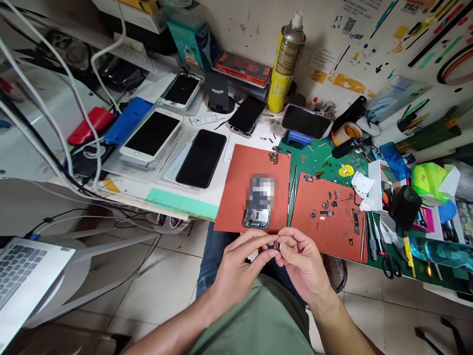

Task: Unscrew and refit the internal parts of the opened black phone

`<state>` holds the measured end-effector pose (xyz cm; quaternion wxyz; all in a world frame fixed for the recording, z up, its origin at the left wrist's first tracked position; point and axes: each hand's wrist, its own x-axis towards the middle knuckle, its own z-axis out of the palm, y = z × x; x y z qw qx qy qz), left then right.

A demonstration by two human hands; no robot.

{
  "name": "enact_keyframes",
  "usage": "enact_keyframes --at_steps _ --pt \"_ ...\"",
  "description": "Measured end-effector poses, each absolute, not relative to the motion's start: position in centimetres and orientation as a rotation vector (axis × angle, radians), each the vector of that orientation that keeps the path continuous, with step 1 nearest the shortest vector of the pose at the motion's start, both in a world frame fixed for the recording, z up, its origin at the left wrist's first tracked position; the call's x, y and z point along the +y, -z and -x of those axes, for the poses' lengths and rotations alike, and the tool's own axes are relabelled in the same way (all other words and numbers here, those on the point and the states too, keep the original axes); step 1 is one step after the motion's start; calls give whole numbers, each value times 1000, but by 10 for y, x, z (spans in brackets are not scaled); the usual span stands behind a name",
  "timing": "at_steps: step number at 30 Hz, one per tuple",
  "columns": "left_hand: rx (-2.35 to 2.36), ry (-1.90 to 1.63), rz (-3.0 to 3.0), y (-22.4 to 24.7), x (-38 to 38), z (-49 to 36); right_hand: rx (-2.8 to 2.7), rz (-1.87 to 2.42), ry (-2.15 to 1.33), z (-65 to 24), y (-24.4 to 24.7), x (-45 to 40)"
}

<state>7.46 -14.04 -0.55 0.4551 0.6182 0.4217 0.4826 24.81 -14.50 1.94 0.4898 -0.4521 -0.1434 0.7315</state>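
Close to my body, at the front edge of the bench, both hands meet around a small dark phone part. The fingertips of my left hand pinch one side of it, and those of my right hand close on the other. Fingers cover much of the part, so its exact kind does not show. Just beyond them, an opened phone lies on a reddish-brown mat; its upper area is pixelated. To its right are thin metal tweezers. Several tiny phone components are scattered over a second mat.
Several phones lie left and behind, including a black one and a white one. A yellow spray can stands by the wall. Scissors, a blue bottle and tools crowd the right. A laptop sits lower left.
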Motion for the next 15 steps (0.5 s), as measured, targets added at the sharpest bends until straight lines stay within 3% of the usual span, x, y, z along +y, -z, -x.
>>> enact_keyframes --at_steps 15 --pt "1039 -1212 -1587 3 -135 -73 -499 1171 -1678 -247 -15 -147"
